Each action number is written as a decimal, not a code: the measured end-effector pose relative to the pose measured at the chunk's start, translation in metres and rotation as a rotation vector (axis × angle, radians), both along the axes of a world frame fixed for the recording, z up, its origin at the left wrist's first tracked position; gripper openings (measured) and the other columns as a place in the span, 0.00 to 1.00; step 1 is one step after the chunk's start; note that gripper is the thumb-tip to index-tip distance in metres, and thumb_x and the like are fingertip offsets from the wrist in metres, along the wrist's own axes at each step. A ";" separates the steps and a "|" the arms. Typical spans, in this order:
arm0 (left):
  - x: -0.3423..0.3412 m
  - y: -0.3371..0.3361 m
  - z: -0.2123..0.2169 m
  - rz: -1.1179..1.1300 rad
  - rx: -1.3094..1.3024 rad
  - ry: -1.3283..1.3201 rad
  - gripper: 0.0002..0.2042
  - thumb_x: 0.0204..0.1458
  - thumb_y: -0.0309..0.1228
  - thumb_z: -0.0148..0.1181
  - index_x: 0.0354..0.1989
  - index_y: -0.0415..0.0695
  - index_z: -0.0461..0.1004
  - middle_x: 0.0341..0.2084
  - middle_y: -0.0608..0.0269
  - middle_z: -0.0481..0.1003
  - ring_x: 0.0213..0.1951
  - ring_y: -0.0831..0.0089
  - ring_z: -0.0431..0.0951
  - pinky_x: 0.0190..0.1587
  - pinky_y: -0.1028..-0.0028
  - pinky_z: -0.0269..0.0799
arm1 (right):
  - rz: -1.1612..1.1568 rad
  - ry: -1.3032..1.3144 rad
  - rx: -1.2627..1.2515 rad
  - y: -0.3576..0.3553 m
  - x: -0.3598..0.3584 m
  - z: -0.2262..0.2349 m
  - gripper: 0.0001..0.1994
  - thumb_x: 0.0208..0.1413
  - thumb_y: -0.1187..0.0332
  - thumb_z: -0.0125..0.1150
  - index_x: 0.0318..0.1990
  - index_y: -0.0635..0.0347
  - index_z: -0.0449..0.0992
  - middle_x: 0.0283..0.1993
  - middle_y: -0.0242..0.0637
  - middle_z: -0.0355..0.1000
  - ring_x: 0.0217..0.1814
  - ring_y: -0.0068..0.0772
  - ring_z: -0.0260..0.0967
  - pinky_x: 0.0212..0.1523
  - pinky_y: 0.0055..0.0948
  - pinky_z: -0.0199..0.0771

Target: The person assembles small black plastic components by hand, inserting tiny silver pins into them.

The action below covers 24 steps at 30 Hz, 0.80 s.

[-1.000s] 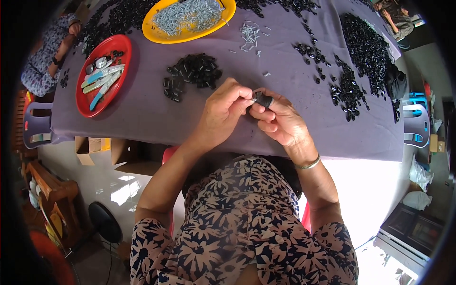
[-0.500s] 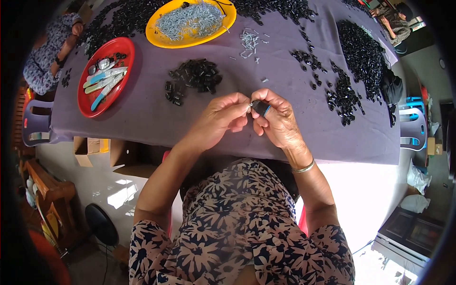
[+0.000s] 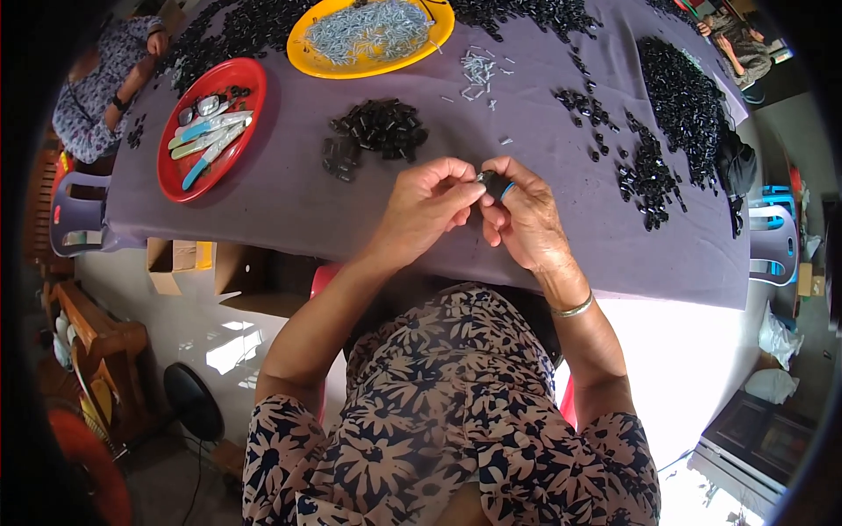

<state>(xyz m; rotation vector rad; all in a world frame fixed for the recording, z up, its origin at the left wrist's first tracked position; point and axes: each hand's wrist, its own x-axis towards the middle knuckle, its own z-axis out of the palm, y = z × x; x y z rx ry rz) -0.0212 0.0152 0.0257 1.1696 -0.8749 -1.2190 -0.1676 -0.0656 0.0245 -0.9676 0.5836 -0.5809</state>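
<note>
Over the purple-clothed desk, the left hand and right hand both pinch one small black plastic piece, seemingly light, stiff, best gripped by its sides.

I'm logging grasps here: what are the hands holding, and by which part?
A small black cylindrical plastic piece, pinched at its sides by the right hand; the left hand meets its left end with its fingertips.

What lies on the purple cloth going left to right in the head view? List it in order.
Red tray of tools → small heap of black parts → left hand → small black part pinched between both hands → right hand → scattered black parts.
</note>
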 end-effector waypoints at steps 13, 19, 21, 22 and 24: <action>0.009 -0.002 -0.003 -0.180 0.065 0.216 0.08 0.62 0.33 0.53 0.35 0.41 0.72 0.21 0.71 0.67 0.22 0.84 0.64 0.24 0.81 0.59 | -0.026 0.110 -0.399 -0.001 -0.002 -0.003 0.04 0.63 0.75 0.47 0.40 0.62 0.70 0.27 0.28 0.66 0.21 0.14 0.58 0.20 0.19 0.68; 0.031 -0.001 -0.004 -0.442 0.145 0.543 0.10 0.62 0.37 0.55 0.34 0.42 0.72 0.21 0.73 0.65 0.20 0.84 0.60 0.23 0.81 0.54 | -0.063 0.184 -1.148 0.002 -0.002 0.002 0.03 0.64 0.75 0.49 0.41 0.62 0.69 0.29 0.28 0.69 0.23 0.14 0.64 0.23 0.17 0.68; 0.025 -0.004 -0.005 -0.290 0.181 0.284 0.11 0.62 0.38 0.55 0.34 0.43 0.72 0.22 0.71 0.68 0.21 0.82 0.65 0.25 0.80 0.59 | -0.045 0.258 -0.935 -0.001 -0.003 -0.002 0.02 0.65 0.74 0.49 0.41 0.62 0.69 0.29 0.28 0.69 0.22 0.13 0.64 0.23 0.17 0.68; 0.022 -0.004 -0.004 -0.293 0.175 0.285 0.11 0.62 0.38 0.55 0.34 0.43 0.72 0.22 0.71 0.68 0.21 0.82 0.65 0.25 0.80 0.59 | -0.046 0.261 -0.941 -0.002 -0.003 -0.004 0.02 0.65 0.74 0.49 0.41 0.62 0.69 0.29 0.28 0.69 0.22 0.13 0.64 0.23 0.17 0.68; 0.017 -0.002 -0.001 -0.193 0.163 0.105 0.11 0.63 0.38 0.54 0.34 0.44 0.71 0.23 0.68 0.72 0.23 0.81 0.70 0.26 0.80 0.66 | -0.008 0.212 -0.701 -0.002 -0.001 -0.007 0.03 0.65 0.75 0.48 0.41 0.62 0.69 0.28 0.28 0.69 0.22 0.14 0.64 0.23 0.17 0.68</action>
